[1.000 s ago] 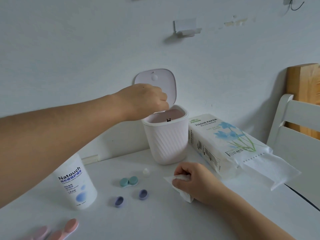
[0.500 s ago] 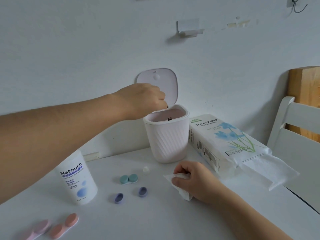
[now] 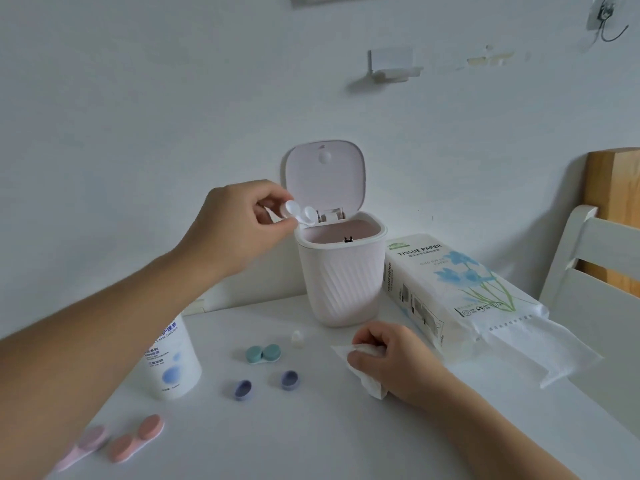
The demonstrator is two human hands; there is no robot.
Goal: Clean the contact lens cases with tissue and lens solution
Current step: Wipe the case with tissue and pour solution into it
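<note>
clear lens case: pinched in left hand, tilted over the rim of the open bin; contents, if any, too faint to tell. tissue: crumpled in right hand, resting on the table. teal case, two purple caps, small clear cap: between the hands. solution bottle: under left forearm. pink cases: near edge. tissue pack: touching bin's right.
</note>
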